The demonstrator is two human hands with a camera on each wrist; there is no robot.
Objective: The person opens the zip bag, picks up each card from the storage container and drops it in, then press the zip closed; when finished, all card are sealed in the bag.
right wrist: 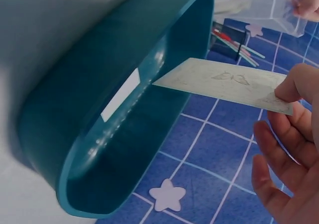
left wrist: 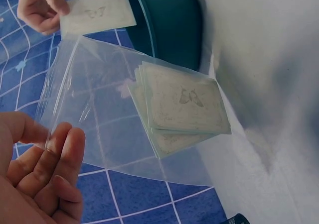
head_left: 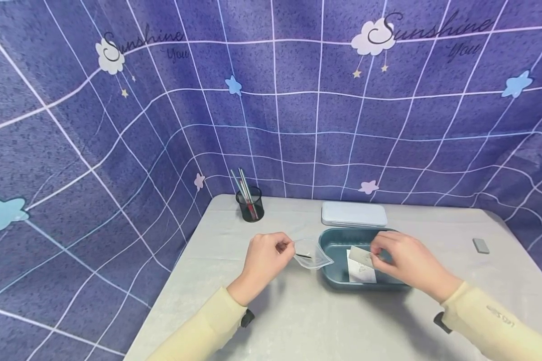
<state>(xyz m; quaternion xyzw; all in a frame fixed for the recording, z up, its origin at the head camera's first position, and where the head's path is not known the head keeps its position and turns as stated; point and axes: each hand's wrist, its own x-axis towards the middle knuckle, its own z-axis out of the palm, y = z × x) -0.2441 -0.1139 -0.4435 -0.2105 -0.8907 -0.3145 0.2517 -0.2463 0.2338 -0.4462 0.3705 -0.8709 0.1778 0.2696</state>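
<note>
My left hand (head_left: 267, 256) pinches the top edge of a clear zip bag (head_left: 313, 254). Several pale cards with a butterfly print (left wrist: 189, 99) lie stacked inside that bag in the left wrist view. My right hand (head_left: 404, 258) pinches one loose butterfly card (right wrist: 229, 82) between thumb and fingers, above a dark teal bin (head_left: 336, 281). On the bin's floor lies a white piece of card or paper (head_left: 362, 273), with faint marks seen in the head view. The bag hangs just left of the bin.
Behind the bin lies a light blue case (head_left: 354, 214). A black mesh cup (head_left: 251, 213) with several pencils or sticks stands at the back left. Far right on the table (head_left: 298, 321) is a small grey block (head_left: 481, 245). Patterned purple curtains close off the back and left.
</note>
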